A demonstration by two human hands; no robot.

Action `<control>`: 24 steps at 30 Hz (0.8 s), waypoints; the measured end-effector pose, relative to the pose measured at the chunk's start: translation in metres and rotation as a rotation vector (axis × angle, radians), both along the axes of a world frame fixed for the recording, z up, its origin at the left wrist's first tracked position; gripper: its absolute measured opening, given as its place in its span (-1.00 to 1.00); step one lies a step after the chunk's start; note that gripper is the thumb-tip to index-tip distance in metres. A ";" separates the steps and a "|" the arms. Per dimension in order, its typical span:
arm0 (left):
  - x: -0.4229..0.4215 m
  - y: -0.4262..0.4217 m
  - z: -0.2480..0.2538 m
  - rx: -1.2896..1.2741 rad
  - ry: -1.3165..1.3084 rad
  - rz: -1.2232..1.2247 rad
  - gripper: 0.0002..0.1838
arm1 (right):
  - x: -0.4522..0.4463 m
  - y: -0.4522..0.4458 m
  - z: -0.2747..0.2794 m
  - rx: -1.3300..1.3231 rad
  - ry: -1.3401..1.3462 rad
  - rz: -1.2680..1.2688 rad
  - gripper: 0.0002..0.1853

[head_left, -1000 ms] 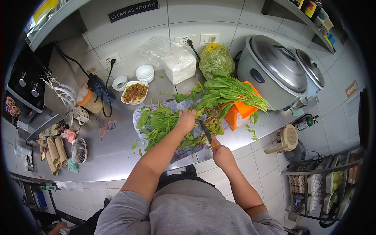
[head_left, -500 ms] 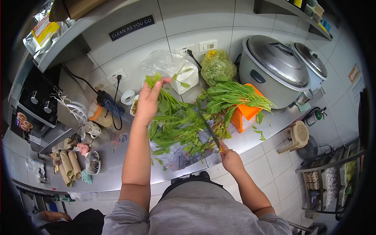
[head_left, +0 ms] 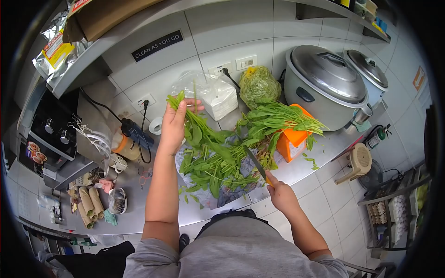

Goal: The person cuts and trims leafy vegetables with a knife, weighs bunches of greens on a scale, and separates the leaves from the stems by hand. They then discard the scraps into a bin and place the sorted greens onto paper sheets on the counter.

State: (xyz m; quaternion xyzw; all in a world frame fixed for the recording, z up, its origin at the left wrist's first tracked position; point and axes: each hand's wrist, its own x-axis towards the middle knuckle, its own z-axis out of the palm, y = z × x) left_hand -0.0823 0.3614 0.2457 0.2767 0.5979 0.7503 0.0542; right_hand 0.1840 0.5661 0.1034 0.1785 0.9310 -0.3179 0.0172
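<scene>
With fingers half-curled, our left hand holds green leafy stems; our closed right hand grips an orange-handled steel knife. We should angle it away from our left fingers.

Bright light, glare on the large pot lid, fisheye-bowed edges, black corners

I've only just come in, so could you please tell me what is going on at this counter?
A person stands at the steel counter, left hand holding up a bunch of leafy greens, right hand holding a knife. More greens lie on a crumpled bluish sheet, and another bundle rests on an orange container.
</scene>
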 end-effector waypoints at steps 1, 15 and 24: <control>0.000 0.001 0.003 -0.006 0.001 -0.005 -0.71 | 0.000 -0.001 -0.001 -0.006 0.001 -0.005 -0.44; 0.054 0.284 -0.008 -0.847 1.161 -0.232 -0.83 | 0.006 0.014 -0.024 -0.040 -0.001 0.065 -0.40; 0.089 0.385 -0.111 -1.111 0.973 -0.204 -0.67 | 0.025 0.026 -0.017 -0.081 -0.014 0.061 -0.42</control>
